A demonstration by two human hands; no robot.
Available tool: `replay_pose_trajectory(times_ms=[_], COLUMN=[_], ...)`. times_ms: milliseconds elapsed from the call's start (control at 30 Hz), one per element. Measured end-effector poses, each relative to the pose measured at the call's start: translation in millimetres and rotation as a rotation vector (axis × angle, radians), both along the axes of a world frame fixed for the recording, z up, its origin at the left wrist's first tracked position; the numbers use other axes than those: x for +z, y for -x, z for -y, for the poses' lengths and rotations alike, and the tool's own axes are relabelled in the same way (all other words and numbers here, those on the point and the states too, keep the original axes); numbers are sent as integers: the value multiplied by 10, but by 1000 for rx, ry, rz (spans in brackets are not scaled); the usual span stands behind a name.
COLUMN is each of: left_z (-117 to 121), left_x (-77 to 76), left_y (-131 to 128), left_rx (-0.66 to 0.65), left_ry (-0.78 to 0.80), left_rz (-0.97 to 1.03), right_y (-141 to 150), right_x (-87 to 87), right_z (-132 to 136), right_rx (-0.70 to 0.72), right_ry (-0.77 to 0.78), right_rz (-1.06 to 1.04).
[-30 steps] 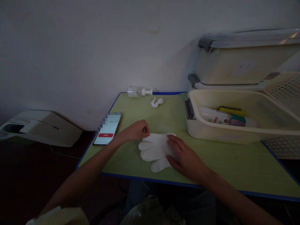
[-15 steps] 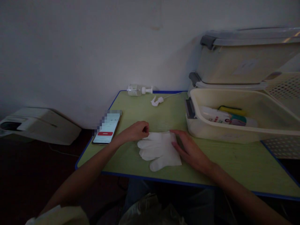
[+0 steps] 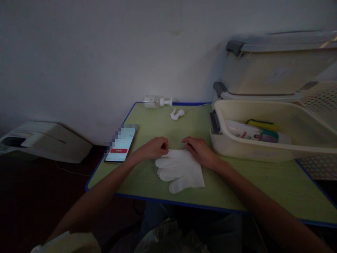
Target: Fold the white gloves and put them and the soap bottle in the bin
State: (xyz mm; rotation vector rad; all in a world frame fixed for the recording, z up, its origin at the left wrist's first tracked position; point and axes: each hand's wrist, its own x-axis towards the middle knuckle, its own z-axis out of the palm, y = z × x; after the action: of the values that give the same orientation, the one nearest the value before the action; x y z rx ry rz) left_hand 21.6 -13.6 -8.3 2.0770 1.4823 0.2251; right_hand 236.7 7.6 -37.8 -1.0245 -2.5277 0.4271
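Observation:
White gloves [image 3: 183, 170] lie flat on the green table [image 3: 244, 186], their fingers pointing left and the cuff to the right; whether it is one glove or a few stacked, I cannot tell. My left hand [image 3: 156, 147] is closed in a pinch at the far left corner of the glove, on its far finger. My right hand [image 3: 200, 151] rests over the far cuff corner, its fingers bent and apart, the index finger reaching past the far edge. Its palm hides part of the cuff.
A phone [image 3: 122, 142] with a lit screen lies at the left. Along the back are a pump bottle [image 3: 152, 102] on its side and a loose spray trigger [image 3: 177, 114]. A cream bin [image 3: 252, 149] holding a white bottle [image 3: 244, 131] stands right, before stacked lidded boxes [image 3: 265, 73].
My right hand has moved left and away from me along the glove's cuff, to its far edge. My left hand stays at the same corner, and the glove lies as before.

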Motion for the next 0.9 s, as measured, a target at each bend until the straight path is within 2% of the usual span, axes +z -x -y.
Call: replay_pose_trajectory(times_ms=[333, 500, 633, 767, 833, 900], left_z=[2, 32, 100, 190, 266, 388], left_x=[55, 25, -4, -11, -12, -13], left_y=[10, -29, -58, -75, -103, -155], left_rx=[-3, 0, 15, 37, 55, 43], left_ry=[-3, -66, -149, -226, -329, -510], left_rz=[-32, -91, -154, -193, -195, -174], right_y=[12, 18, 29, 5, -27, -72], right_x=[18, 35, 51, 75, 121, 192], right_z=[7, 41, 63, 59, 88, 163], right_rx=[-59, -52, -23, -47, -17, 59], right_ry=[-55, -219, -328, -344, -380, -404], right_rz=[86, 243, 300, 196, 139, 124])
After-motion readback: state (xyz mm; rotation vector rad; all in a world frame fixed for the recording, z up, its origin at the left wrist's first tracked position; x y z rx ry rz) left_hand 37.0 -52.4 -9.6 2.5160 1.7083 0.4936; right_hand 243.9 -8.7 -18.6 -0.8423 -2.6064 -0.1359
